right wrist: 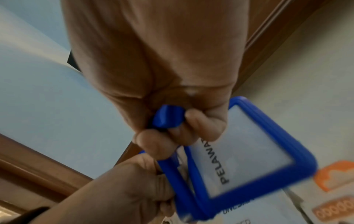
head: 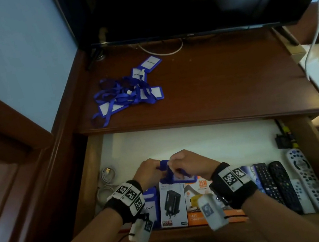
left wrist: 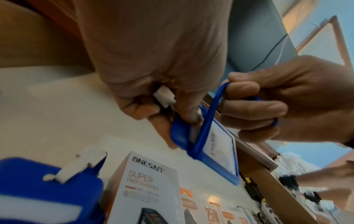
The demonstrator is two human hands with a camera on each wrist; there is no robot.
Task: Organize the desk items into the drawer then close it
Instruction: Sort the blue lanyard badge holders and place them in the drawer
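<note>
Closest to the camera are the two wrists with their tracker bands, and right past them both hands are busy over the open drawer (head: pixel 91 172); the left hand (head: pixel 148 173) has its fingers curled around the top edge of a blue badge holder (right wrist: pixel 247 160) marked PELAWAT, pinching near its white clip (left wrist: pixel 163 97); the right hand (head: pixel 187 163) is closed on the blue lanyard strap (left wrist: pixel 205 121), which loops across the holder, so my guess is the strap is getting wrapped round the badge before it goes in; the badge is held just above the charger boxes at the drawer's front. Progress-wise I'd call it well past halfway but not near done; already sitting in the drawer are a white cable (head: pixel 107 180) on the left, another blue badge holder (left wrist: pixel 47 189) beside the white ONESAM super fast charger box (head: pixel 171 202), an orange charger box (head: pixel 198 217) next to that, and a row of remote controls (head: pixel 288 182) on the right. What's left, as far as I can tell: the one in hand needs setting down; the tangled pile of blue lanyards and badge holders (head: pixel 127 92) is still on the desk top (head: pixel 221 82) under the TV (head: pixel 188 2); and the drawer is wide open, so closing it comes last.
</note>
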